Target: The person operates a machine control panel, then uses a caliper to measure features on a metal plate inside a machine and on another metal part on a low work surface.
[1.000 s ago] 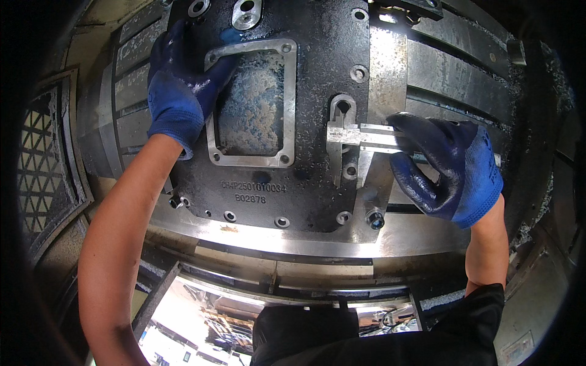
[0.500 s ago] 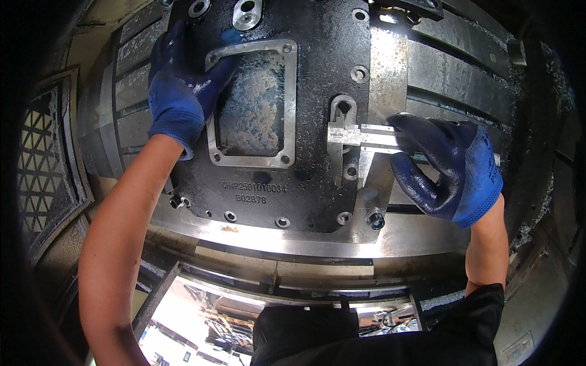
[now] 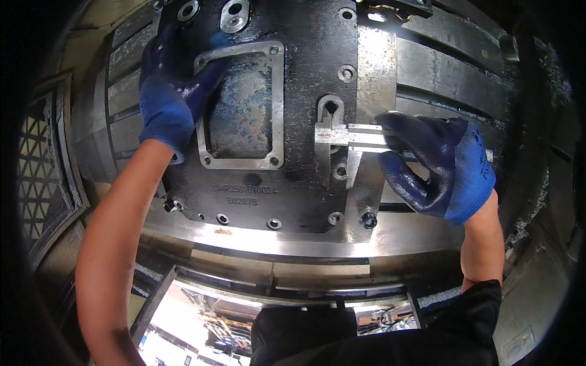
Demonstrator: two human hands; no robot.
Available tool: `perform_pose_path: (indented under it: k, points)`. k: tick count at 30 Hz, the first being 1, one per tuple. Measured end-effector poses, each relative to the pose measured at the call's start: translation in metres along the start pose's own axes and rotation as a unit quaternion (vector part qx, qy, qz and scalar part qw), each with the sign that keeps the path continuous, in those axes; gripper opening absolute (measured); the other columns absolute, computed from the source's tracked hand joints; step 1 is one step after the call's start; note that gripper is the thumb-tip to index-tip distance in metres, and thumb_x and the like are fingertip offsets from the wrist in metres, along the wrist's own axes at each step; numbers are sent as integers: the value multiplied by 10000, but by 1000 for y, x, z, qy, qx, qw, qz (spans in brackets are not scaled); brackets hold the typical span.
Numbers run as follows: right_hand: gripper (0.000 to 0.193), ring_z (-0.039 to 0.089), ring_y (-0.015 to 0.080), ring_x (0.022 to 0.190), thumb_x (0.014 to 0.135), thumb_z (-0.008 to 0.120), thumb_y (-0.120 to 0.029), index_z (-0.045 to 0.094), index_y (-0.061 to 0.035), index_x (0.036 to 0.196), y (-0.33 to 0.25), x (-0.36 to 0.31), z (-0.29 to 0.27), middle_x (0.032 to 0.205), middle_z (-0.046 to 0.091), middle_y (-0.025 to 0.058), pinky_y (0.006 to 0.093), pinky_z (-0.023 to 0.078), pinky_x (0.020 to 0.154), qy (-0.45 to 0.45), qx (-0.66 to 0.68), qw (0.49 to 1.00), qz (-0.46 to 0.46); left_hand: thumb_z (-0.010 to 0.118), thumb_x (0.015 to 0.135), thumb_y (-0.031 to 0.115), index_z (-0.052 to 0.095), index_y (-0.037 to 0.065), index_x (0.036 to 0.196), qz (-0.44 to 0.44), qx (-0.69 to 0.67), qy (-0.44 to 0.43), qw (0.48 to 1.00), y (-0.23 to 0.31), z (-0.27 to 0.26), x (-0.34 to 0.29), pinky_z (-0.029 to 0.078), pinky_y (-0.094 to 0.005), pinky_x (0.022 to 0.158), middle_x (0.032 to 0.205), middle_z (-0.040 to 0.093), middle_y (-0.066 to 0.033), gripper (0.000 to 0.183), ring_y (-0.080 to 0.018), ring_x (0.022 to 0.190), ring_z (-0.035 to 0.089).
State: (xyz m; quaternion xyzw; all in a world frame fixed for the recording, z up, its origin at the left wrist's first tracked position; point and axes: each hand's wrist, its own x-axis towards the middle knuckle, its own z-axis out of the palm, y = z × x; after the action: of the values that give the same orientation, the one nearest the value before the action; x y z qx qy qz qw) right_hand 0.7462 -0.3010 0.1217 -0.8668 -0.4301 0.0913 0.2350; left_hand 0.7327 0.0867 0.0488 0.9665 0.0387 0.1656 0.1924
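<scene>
Caliper in the firm grasp of the right hand, gloved in blue, thumb and fingers closed around the right part of the beam. Lies crosswise, reaching left from the glove over a steel strip and onto the right side of a dark plate. Long jaws apart and pointing near; short jaws pointing far, at the near end of a slotted boss. Contact between short jaws and slot wall too small to tell.

Left hand, also gloved in blue, released and spread out over the far left part of the plate, fingers pointing far, thumb crossing the left side of a raised frame toward the opening within. Contact under the palm hidden from view.

Beyond the frame, an oblong boss with a round hole. To the right of the steel strip, a slotted table with metal chips in places. At the near right, just beside the plate's corner, a socket-head bolt. Along the near side, a bright steel edge. At far left of the scene, well apart from both hands, a grille with triangular openings. At near right, a black sleeve above the elbow.
</scene>
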Motion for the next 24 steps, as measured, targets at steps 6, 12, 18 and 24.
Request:
perform_pose_path:
  k: [6, 12, 18, 24]
  points:
    - [488, 707, 254, 685, 782, 788, -61, 677, -33, 1256, 0, 2, -3, 850, 725, 116, 332, 547, 629, -16, 8, 1000, 0, 901, 749, 388, 522, 98, 1458, 2, 7, 3, 1000, 3, -3, -1, 470, -444, 1103, 1382, 569, -207, 855, -375, 1276, 584]
    - [498, 711, 256, 689, 779, 786, -60, 675, -31, 1264, 0, 1, -1, 852, 725, 116, 328, 552, 627, -21, 12, 1000, 5, 887, 745, 450, 505, 100, 1476, -4, 47, -2, 999, 4, -5, -1, 457, -461, 1118, 1402, 554, -224, 896, -396, 1301, 560]
    - [512, 707, 258, 695, 775, 793, -72, 673, -33, 1270, 1, 0, 0, 867, 728, 111, 340, 547, 643, -15, -3, 1000, 0, 877, 743, 473, 501, 98, 1479, -15, 59, -1, 998, 7, -5, -1, 450, -473, 1122, 1408, 549, -235, 908, -408, 1303, 553]
    - [527, 698, 264, 684, 766, 798, -73, 669, -32, 1275, 1, 0, -3, 880, 731, 114, 345, 541, 639, -27, 2, 1000, 8, 885, 737, 460, 507, 93, 1473, -12, 54, 5, 998, 10, -5, 0, 454, -471, 1116, 1390, 562, -236, 905, -403, 1299, 557]
